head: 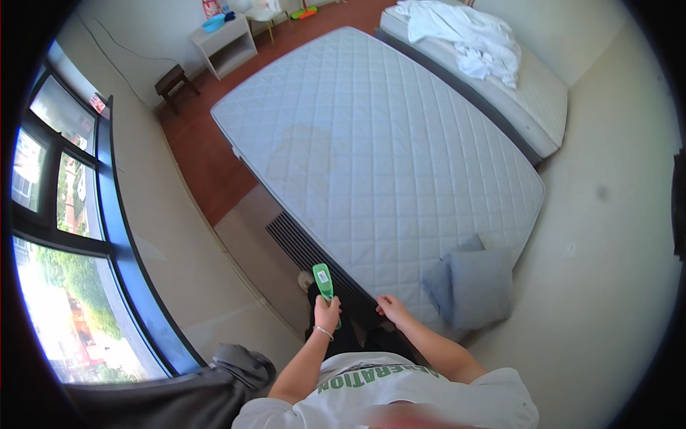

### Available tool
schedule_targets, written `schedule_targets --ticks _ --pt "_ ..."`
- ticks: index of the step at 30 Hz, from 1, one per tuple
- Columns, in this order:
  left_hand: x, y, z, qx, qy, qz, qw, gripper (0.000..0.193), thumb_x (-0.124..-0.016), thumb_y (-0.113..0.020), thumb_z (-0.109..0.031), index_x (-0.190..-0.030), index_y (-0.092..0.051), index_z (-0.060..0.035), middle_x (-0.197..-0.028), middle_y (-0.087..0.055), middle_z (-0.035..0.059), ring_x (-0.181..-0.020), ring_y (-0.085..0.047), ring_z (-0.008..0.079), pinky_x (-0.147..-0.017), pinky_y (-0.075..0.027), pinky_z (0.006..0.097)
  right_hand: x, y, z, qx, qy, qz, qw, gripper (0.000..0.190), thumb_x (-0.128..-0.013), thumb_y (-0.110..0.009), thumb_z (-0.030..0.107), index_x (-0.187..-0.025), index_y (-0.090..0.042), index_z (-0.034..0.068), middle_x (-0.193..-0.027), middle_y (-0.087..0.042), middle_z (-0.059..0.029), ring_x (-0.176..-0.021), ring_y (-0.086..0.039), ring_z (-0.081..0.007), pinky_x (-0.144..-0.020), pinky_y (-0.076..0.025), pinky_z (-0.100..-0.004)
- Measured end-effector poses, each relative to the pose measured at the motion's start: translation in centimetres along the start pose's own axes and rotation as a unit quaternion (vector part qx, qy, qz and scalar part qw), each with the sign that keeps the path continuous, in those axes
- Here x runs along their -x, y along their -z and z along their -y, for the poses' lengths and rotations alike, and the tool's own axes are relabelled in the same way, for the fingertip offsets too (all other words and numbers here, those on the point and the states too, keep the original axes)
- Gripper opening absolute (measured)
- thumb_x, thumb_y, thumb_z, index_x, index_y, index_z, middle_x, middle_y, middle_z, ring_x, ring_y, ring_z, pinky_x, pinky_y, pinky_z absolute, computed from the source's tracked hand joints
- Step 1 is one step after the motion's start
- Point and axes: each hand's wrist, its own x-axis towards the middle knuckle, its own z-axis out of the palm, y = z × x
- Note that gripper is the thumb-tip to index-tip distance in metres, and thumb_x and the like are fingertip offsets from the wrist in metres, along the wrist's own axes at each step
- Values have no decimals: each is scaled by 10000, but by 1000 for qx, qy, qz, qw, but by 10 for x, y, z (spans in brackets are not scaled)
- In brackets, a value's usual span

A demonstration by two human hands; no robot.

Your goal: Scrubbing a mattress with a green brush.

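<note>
My left hand [327,308] is closed around the handle of a green plastic brush-like tool [323,279], whose flat head bears a label and points away from me. My right hand [389,308] is at the near left edge of a large white quilted mattress [375,161], fingers curled; whether they grip its edge I cannot tell. A pale brownish stain spreads over the mattress left of its middle. Two grey cushions [481,287] lie overlapping on the near right corner. Below the mattress edge shows a dark slatted bed base [305,244].
Windows [80,198] line the left wall, with a dark curtain [236,370] near me. A brown stool [174,80] and a pale nightstand [228,40] stand beyond the mattress. At upper right, a second mattress [541,96] bears crumpled white bedding [466,37].
</note>
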Motion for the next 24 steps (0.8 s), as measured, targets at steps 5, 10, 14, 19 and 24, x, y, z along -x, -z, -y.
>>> schedule_targets --ticks 5,10,14,19,24 --pt "-61 62 -50 72 22 8 997 196 -905 -575 -141 -915 -450 9 -812 -601 96 -667 -600 151 -597 -498 291 -30 -120 107 -2 101 105 989 343 -965 -511 291 -1160 -556 12 -898 -633 -82 -783 -609 -149 -728 -504 -291" --pt "-127 122 -115 76 25 -1 997 161 -938 -535 -172 -947 -453 -34 -784 -537 54 -688 -544 135 -570 -467 294 -57 -229 214 77 199 76 974 306 -960 -472 247 -1108 -560 -6 -973 -646 -164 -867 -641 -233 -770 -501 -345" --pt "-183 170 -155 218 41 7 975 136 -969 -477 -202 -987 -432 -75 -834 -523 30 -720 -526 122 -623 -472 279 -95 -278 282 99 185 129 969 296 -942 -472 212 -1117 -540 -18 -963 -652 -202 -860 -656 -287 -756 -512 -373" --pt "-256 221 -204 298 71 56 950 166 -967 -493 -200 -1060 -398 -100 -921 -528 37 -782 -551 127 -665 -483 278 -154 -321 367 209 183 198 940 373 -827 -557 169 -1134 -521 -40 -954 -650 -234 -891 -654 -334 -773 -512 -392" --pt "-360 282 -254 226 82 118 964 261 -981 -482 -233 -1190 -385 -110 -1024 -535 48 -877 -583 147 -735 -498 293 -248 -384 446 293 251 245 890 449 -793 -621 198 -1140 -502 -62 -961 -650 -264 -927 -646 -375 -790 -506 -428"
